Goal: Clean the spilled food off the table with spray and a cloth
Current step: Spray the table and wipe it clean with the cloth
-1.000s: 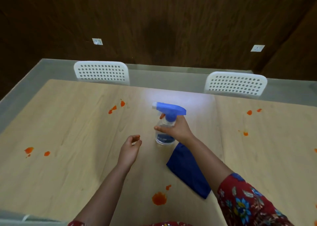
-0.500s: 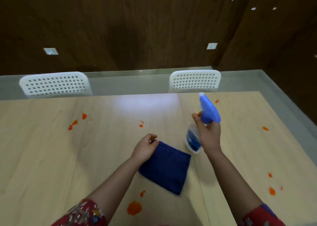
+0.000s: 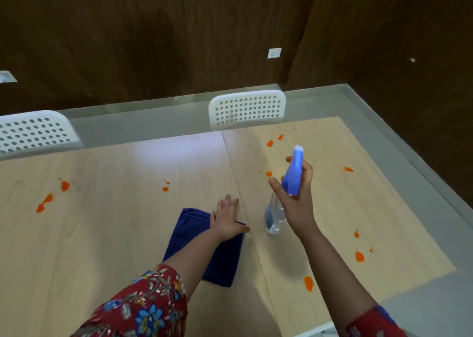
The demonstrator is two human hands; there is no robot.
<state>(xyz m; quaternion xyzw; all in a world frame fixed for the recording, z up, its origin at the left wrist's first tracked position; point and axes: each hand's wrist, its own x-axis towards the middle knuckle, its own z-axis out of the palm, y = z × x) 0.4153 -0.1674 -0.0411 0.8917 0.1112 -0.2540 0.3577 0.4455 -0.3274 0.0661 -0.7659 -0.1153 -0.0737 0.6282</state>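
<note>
**Left hand has gone flat on the cloth, bottle is staying up**

Compared with half a second ago, the left hand has uncurled. It was bunched at the corner of the cloth, and now it's lying flat with the fingers straight. The palm is pressing on the cloth's far right corner and the fingertips are reaching past it onto the bare table.

The right hand is gripping the spray bottle round the neck, under the blue trigger head. The thumb is sitting on the left side and a finger is hooking over the front. The bottle is tilting, with the nozzle pointing away towards the far edge (can't tell if the base is touching the table or not). It's sitting just right of the cloth and the two aren't touching.

The cloth is dark blue and folded, and it's lying on the light wood with the left forearm crossing over it.

Orange spills are sitting all over:
- a pair near the far edge
- one just past the bottle
- a few at the right
- one near the right forearm
- some way off to the left

Two white perforated chairs are standing behind the table, against a dark wood wall.
</note>
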